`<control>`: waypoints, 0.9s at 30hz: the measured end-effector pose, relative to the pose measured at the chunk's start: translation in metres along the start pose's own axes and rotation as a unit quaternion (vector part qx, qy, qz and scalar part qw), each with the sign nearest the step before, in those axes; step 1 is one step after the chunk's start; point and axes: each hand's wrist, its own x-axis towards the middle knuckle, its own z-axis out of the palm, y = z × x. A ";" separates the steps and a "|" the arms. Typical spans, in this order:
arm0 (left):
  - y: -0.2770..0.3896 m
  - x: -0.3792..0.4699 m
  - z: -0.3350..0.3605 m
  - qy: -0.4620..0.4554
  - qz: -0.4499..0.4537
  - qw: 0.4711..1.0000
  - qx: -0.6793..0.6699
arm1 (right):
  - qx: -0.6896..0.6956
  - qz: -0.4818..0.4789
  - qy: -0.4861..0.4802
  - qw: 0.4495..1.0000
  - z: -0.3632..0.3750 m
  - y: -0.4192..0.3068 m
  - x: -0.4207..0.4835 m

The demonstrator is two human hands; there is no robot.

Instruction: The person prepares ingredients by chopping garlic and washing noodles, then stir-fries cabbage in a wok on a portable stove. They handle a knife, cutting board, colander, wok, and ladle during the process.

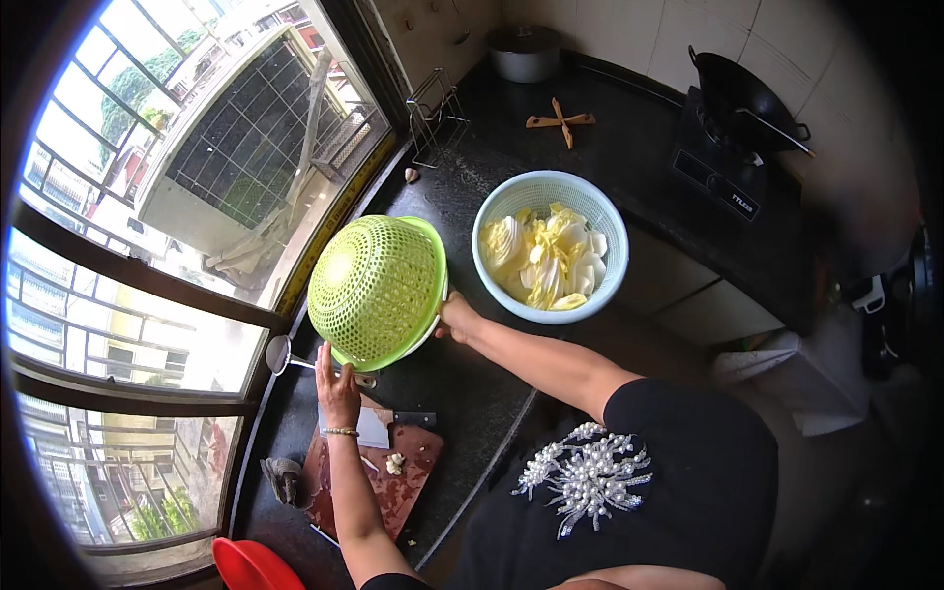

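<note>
Both hands hold a lime-green plastic colander (pixel 376 287), tilted with its perforated base turned up towards the window. My left hand (pixel 339 387), with a beaded bracelet at the wrist, grips its near lower rim. At the right side of the rim is my right hand (pixel 459 318), its fingers partly hidden behind the edge. A white rim shows just behind the green one; what it belongs to is hidden. Right of the colander stands a pale blue basket-like basin (pixel 623 258) with cut napa cabbage leaves (pixel 549 258) in it.
Below my left hand, a cleaver (pixel 413 418) and chopped garlic (pixel 394 463) lie on a reddish cutting board (pixel 413 494). A metal ladle (pixel 279 355) rests by the window. A wok (pixel 745 96) sits on a portable stove (pixel 715 184). Behind are a wooden trivet (pixel 560 122), wire rack (pixel 435 118) and lidded pot (pixel 523 55).
</note>
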 end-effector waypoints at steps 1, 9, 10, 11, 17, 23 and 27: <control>0.001 0.006 0.002 0.001 -0.009 1.000 0.007 | 0.004 0.006 0.026 1.000 0.001 -0.009 0.001; -0.017 0.029 0.000 -0.052 -0.077 0.996 -0.006 | -0.006 -0.033 -0.031 0.999 -0.029 -0.012 -0.016; -0.018 0.020 0.000 -0.029 -0.116 0.993 -0.021 | -0.130 0.002 -0.105 0.986 -0.042 -0.021 -0.039; -0.016 0.028 -0.003 -0.004 -0.140 0.989 -0.041 | -0.170 -0.040 -0.176 0.969 -0.061 -0.016 -0.053; 0.119 0.102 -0.017 0.204 -0.019 0.962 -0.178 | -0.192 -0.038 -0.270 0.943 -0.150 -0.084 -0.171; 0.294 0.176 0.023 -0.166 0.201 0.877 -0.404 | -0.510 -0.374 0.048 0.773 -0.202 -0.101 -0.195; 0.327 0.196 0.077 -0.209 0.348 0.882 -0.239 | -0.541 -0.373 0.026 0.753 -0.231 -0.098 -0.191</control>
